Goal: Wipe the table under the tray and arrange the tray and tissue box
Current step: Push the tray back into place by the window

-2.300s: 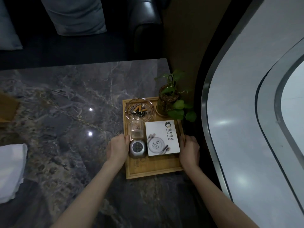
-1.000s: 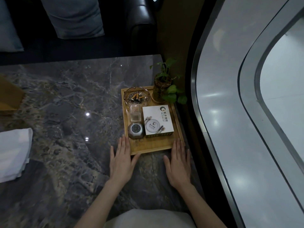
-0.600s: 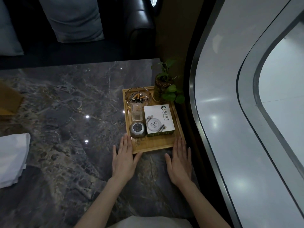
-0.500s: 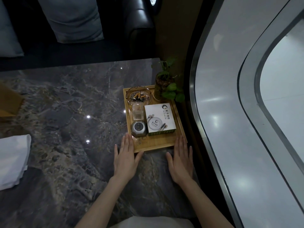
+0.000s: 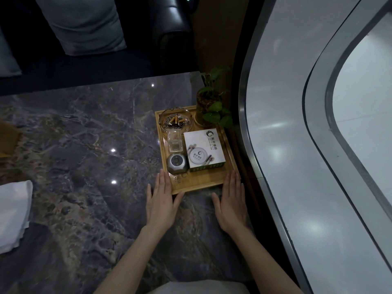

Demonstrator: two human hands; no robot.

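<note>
A wooden tray lies at the right edge of the dark marble table. It carries a white tissue box, a glass ashtray with cigarette butts, a small clear cup, a round grey gadget and a potted plant. My left hand lies flat, fingertips against the tray's near left corner. My right hand lies flat with fingertips at the near right corner. Neither hand holds anything.
A white cloth lies at the table's left edge. A wooden box corner shows further back on the left. A dark sofa with a grey cushion stands behind the table. A curved grey ledge runs along the right.
Both hands let go of the tray's sides and now rest flat at its near edge. The tray sits further back on the table than 2.3 s ago; lately little moves.
</note>
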